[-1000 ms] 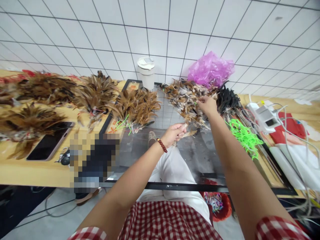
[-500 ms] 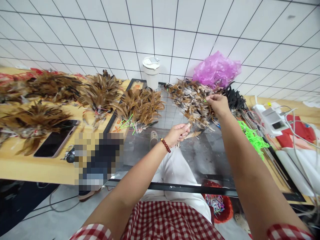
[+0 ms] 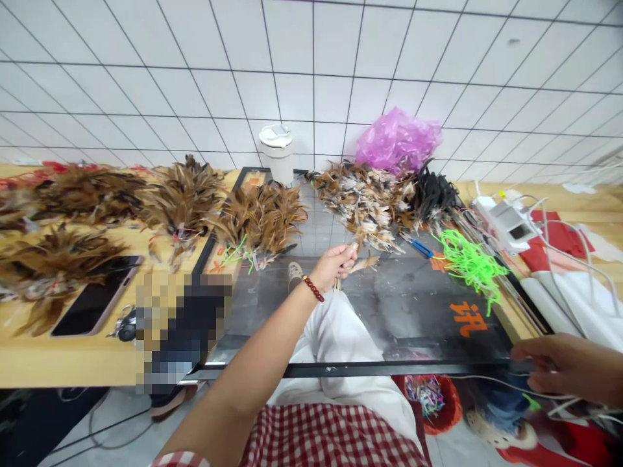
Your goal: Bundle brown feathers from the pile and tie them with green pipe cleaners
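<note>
Probably in a feather-handling step: pinching a feather (image 3: 357, 246), judged from a small pale-brown bit at the fingertips, in the left hand (image 3: 335, 264), over the middle of the glass-topped table (image 3: 403, 318), well back from its front edge. Pressing thumb to forefinger, curling the rest in; cannot tell how many feathers. Holding the right hand (image 3: 564, 366) well apart, by the table's front right corner, blurred, with fingers half curled; cannot tell if gripping anything. Would call next, by guess, for keeping the pinch light to spare the vanes, and for getting the right hand in over the glass for any two-handed work. Mostly hidden by fingers, so only seems to poke toward the right edge. Just beside the fingertips, note a loose feather (image 3: 366, 263), lengthwise roughly along the front edge, angled slightly back at its right end; cannot tell tip from quill, nor lying from held. Toward the back edge, see a mottled feather pile (image 3: 360, 198), without any single axis. Near the left edge, a brown feather bunch (image 3: 263, 214), fanned mostly toward the back edge. Near the right edge, tangled neon-green strips (image 3: 470, 263).
</note>
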`<state>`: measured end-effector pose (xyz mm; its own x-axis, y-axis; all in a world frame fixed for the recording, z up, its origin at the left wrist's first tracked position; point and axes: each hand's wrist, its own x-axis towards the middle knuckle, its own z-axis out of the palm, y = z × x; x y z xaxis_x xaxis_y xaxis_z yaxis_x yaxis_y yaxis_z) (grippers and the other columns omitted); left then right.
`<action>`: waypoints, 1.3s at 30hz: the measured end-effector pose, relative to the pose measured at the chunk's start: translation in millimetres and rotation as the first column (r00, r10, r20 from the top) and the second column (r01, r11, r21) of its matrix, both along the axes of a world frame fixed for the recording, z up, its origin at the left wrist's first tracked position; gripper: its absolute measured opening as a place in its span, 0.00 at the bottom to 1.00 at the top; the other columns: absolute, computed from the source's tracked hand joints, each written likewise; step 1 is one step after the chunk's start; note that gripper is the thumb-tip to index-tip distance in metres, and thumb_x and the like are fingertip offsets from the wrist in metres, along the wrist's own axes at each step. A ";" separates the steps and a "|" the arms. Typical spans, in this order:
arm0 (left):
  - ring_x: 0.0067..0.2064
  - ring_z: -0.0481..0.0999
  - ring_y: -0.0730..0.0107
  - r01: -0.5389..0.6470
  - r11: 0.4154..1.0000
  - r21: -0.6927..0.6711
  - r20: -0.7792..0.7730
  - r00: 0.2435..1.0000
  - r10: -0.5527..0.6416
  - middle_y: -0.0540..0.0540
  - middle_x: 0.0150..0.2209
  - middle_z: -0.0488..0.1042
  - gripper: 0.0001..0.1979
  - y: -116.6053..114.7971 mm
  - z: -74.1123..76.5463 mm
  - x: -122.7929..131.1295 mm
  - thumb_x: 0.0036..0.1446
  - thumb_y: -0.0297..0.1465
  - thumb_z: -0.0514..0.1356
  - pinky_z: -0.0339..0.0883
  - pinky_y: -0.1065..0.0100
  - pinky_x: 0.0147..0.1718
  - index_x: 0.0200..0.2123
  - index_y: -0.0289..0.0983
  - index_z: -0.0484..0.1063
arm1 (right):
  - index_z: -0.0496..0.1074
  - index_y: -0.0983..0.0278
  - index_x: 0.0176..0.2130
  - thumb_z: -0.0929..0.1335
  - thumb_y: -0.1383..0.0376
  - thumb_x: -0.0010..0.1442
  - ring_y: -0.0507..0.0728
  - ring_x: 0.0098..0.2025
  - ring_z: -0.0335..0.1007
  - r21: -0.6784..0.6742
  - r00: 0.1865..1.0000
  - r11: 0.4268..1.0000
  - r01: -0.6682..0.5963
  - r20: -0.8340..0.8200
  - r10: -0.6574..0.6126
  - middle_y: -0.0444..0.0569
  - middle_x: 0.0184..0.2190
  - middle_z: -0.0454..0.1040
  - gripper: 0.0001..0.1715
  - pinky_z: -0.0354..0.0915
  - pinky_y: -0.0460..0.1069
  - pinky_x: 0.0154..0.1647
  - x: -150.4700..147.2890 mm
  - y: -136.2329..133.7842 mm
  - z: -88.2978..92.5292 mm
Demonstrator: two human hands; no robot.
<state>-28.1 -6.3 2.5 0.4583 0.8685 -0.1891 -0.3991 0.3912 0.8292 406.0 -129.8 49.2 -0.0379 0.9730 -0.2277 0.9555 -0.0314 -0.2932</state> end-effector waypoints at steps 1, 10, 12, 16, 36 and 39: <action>0.16 0.48 0.87 0.002 1.000 0.003 0.000 1.000 -0.002 0.57 0.18 0.53 0.18 0.2 -0.4 0.2 0.50 0.42 0.64 0.40 0.80 0.15 0.28 0.34 0.63 | 0.77 0.46 0.26 0.73 0.49 0.33 0.58 0.18 0.68 -0.202 0.999 0.978 -0.041 -0.008 0.040 0.56 0.19 0.73 0.14 0.61 0.54 0.21 -0.5 -4.5 -2.3; 0.17 0.48 0.87 -0.015 1.000 0.018 0.014 1.000 0.015 0.57 0.19 0.54 0.17 -0.1 -3.0 -1.1 0.50 0.40 0.64 0.41 0.81 0.15 0.28 0.33 0.64 | 0.73 0.62 0.45 0.57 0.58 0.62 0.63 0.39 0.73 0.306 0.856 0.917 -0.256 0.513 0.068 0.56 0.39 0.76 0.22 0.62 0.53 0.34 -116.6 85.0 -4.9; 0.16 0.48 0.87 -0.018 0.999 0.027 0.006 1.000 0.018 0.57 0.19 0.54 0.16 -0.8 -2.8 -0.8 0.50 0.40 0.64 0.40 0.81 0.15 0.28 0.33 0.64 | 0.74 0.66 0.42 0.57 0.60 0.62 0.63 0.38 0.73 0.249 0.783 0.917 -0.312 0.613 0.100 0.58 0.38 0.75 0.21 0.60 0.52 0.34 -120.6 105.3 -12.0; 0.16 0.48 0.87 -0.004 0.999 0.049 0.002 1.000 0.004 0.57 0.19 0.55 0.16 -1.1 -3.0 -0.5 0.51 0.40 0.63 0.40 0.80 0.15 0.28 0.34 0.63 | 0.74 0.67 0.34 0.56 0.62 0.63 0.61 0.36 0.72 0.104 0.768 0.937 -0.332 0.607 0.205 0.57 0.38 0.75 0.21 0.58 0.51 0.32 -111.1 127.5 -13.4; 0.19 0.60 0.82 0.058 0.998 0.028 0.125 0.990 -0.061 0.53 0.21 0.62 0.16 -6.8 13.6 -3.7 0.46 0.38 0.67 0.52 0.77 0.16 0.27 0.33 0.65 | 0.67 0.62 0.29 0.72 0.60 0.51 0.49 0.27 0.71 0.039 0.073 0.999 0.016 -0.997 0.037 0.45 0.31 0.76 0.11 0.70 0.46 0.30 -272.1 113.7 7.2; 0.19 0.61 0.82 0.111 0.993 0.032 0.100 0.988 -0.114 0.52 0.21 0.63 0.17 -6.6 9.7 -0.7 0.46 0.38 0.67 0.53 0.77 0.17 0.26 0.32 0.65 | 0.68 0.63 0.29 0.73 0.59 0.49 0.49 0.26 0.71 -0.005 0.054 0.999 0.044 -0.999 -0.007 0.44 0.29 0.76 0.12 0.71 0.45 0.29 -275.3 118.8 3.9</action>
<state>-28.7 -12.9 12.2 0.5692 0.8142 -0.1145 -0.4365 0.4173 0.7971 130.7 -11.0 53.1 -0.1864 0.9822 0.0210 -0.2421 -0.0252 -0.9699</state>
